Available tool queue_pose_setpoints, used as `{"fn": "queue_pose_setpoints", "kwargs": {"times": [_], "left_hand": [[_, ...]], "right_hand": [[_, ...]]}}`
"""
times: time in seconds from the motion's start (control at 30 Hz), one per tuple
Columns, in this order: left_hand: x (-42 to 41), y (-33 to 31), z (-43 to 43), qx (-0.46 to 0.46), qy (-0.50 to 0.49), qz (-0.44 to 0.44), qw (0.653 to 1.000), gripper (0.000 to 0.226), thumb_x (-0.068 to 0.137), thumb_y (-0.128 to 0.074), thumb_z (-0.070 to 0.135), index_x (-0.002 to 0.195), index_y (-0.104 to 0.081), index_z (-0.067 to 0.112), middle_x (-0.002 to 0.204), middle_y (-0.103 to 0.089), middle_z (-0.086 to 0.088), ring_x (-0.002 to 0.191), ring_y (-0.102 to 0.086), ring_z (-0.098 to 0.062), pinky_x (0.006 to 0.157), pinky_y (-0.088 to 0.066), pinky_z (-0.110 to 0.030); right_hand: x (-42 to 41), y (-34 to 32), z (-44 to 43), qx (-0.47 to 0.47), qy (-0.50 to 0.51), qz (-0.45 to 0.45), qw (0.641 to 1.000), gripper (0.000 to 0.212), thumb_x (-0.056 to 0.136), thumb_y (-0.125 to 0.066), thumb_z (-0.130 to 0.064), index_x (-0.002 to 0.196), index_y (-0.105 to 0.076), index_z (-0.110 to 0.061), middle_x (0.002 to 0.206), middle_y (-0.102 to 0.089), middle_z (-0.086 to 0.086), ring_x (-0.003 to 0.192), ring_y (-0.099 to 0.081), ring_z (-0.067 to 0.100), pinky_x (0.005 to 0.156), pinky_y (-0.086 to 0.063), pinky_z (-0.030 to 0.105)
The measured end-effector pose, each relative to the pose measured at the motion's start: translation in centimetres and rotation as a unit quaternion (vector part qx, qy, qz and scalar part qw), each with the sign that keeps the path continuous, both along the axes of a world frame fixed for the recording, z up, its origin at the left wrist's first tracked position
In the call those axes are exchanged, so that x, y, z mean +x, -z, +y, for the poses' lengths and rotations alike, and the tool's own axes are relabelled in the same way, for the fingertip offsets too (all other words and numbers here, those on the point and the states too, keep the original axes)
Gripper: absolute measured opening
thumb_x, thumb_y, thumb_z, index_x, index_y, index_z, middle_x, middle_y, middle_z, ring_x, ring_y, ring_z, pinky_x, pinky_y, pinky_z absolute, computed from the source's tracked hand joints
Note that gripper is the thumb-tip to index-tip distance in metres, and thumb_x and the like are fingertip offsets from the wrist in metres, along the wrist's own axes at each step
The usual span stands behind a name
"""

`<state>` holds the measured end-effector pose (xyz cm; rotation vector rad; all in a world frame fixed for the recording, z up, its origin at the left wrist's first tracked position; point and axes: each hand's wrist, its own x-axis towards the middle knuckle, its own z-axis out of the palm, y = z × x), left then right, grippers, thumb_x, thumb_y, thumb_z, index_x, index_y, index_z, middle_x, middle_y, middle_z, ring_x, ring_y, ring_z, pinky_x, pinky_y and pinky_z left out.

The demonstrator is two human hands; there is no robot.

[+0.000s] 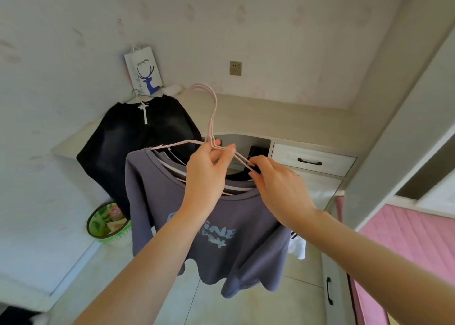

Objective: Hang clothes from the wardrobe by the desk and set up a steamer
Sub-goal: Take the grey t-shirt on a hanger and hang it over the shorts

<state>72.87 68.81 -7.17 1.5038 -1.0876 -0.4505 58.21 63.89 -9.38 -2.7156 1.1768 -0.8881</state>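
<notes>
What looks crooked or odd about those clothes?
The grey shirt hangs lopsided. Several pink hangers are bunched together, pinched by the left hand and right hand, and its neckline sags off to one side.

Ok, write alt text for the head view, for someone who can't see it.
Both hands hold a bunch of pink hangers carrying a grey sweatshirt: the left hand grips below the hooks, the right hand pinches one hanger arm. Behind, a black top hangs by the desk.
</notes>
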Motion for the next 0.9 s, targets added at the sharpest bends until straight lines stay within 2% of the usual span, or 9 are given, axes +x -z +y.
{"fn": "queue_pose_setpoints", "kwargs": {"times": [0.1, 0.23, 0.3, 0.37, 0.47, 0.57, 0.7, 0.8, 0.9], "left_hand": [[2.3, 0.1, -1.6, -0.001, -0.007, -0.034, 0.999, 0.027, 0.092, -0.060, 0.030, 0.110, -0.068, 0.011, 0.087, -0.058, 0.027, 0.085, -0.059, 0.015, 0.085, -0.043, -0.006], [5.2, 0.3, -4.7, 0.004, -0.009, -0.039, 0.999, 0.027, 0.093, -0.058, 0.028, 0.111, -0.070, 0.012, 0.086, -0.052, 0.035, 0.084, -0.061, 0.009, 0.089, -0.050, -0.021], [6.6, 0.4, -6.5, 0.010, -0.017, -0.048, 0.999, 0.027, 0.093, -0.057, 0.028, 0.114, -0.069, 0.015, 0.089, -0.050, 0.038, 0.092, -0.063, 0.003, 0.088, -0.049, -0.017], [7.9, 0.3, -8.4, 0.007, -0.020, -0.063, 0.998, 0.025, 0.094, -0.056, 0.027, 0.114, -0.069, 0.019, 0.089, -0.051, 0.038, 0.092, -0.060, 0.009, 0.080, -0.045, -0.007], [9.9, 0.6, -11.2, 0.004, -0.030, -0.080, 0.996, 0.023, 0.094, -0.057, 0.027, 0.113, -0.068, 0.023, 0.094, -0.059, 0.033, 0.082, -0.058, 0.016, 0.073, -0.044, -0.002], [12.6, 1.0, -13.3, 0.012, -0.053, -0.107, 0.993, 0.024, 0.093, -0.058, 0.027, 0.114, -0.068, 0.023, 0.103, -0.065, 0.023, 0.093, -0.060, 0.010, 0.081, -0.048, -0.009], [16.3, 1.4, -14.8, 0.002, -0.140, -0.176, 0.974, 0.020, 0.090, -0.062, 0.024, 0.109, -0.068, 0.023, 0.103, -0.065, 0.016, 0.093, -0.061, 0.006, 0.076, -0.043, -0.002], [19.3, 2.1, -15.6, 0.019, -0.211, -0.198, 0.957, 0.020, 0.089, -0.063, 0.023, 0.109, -0.065, 0.025, 0.106, -0.060, 0.010, 0.090, -0.058, 0.002, 0.077, -0.041, -0.003], [22.2, 3.4, -16.4, 0.043, -0.215, -0.231, 0.948, 0.032, 0.088, -0.065, 0.018, 0.119, -0.060, 0.021, 0.116, -0.054, 0.008, 0.104, -0.046, 0.002, 0.087, -0.032, -0.009]], "right_hand": [[2.3, 0.1, -2.4, 0.050, -0.020, -0.032, 0.998, 0.019, 0.098, -0.047, -0.026, 0.112, -0.057, -0.017, 0.092, -0.062, -0.001, 0.070, -0.056, 0.022, 0.058, -0.049, 0.039], [4.9, 0.2, -6.5, 0.106, -0.064, -0.078, 0.989, 0.014, 0.098, -0.049, -0.020, 0.105, -0.059, -0.015, 0.083, -0.058, 0.001, 0.072, -0.055, 0.023, 0.066, -0.049, 0.041], [6.1, 0.1, -8.7, 0.107, -0.079, -0.091, 0.987, 0.013, 0.098, -0.049, -0.019, 0.104, -0.060, -0.015, 0.081, -0.058, 0.001, 0.072, -0.054, 0.022, 0.065, -0.048, 0.040], [7.3, 0.0, -11.3, 0.108, -0.085, -0.102, 0.985, 0.014, 0.098, -0.049, -0.019, 0.104, -0.062, -0.015, 0.081, -0.059, 0.001, 0.071, -0.055, 0.022, 0.065, -0.048, 0.038], [9.1, -0.2, -15.3, 0.114, -0.100, -0.100, 0.983, 0.015, 0.098, -0.048, -0.022, 0.102, -0.062, -0.017, 0.082, -0.061, -0.001, 0.073, -0.056, 0.020, 0.067, -0.048, 0.037], [10.5, -0.4, -19.0, 0.121, -0.120, -0.094, 0.981, 0.015, 0.098, -0.048, -0.023, 0.102, -0.062, -0.020, 0.083, -0.061, -0.003, 0.074, -0.056, 0.015, 0.068, -0.047, 0.032], [12.5, -0.5, -23.7, 0.144, -0.152, -0.089, 0.974, 0.014, 0.099, -0.048, -0.021, 0.100, -0.062, -0.020, 0.083, -0.061, -0.004, 0.074, -0.055, 0.014, 0.067, -0.046, 0.028], [14.2, 0.0, -26.3, 0.158, -0.167, -0.075, 0.970, 0.015, 0.098, -0.048, -0.021, 0.100, -0.063, -0.020, 0.084, -0.062, -0.003, 0.075, -0.056, 0.015, 0.069, -0.048, 0.031], [16.0, 0.5, -28.2, 0.161, -0.182, -0.065, 0.968, 0.015, 0.098, -0.049, -0.019, 0.103, -0.064, -0.017, 0.087, -0.063, -0.002, 0.078, -0.057, 0.016, 0.073, -0.048, 0.032]]}}
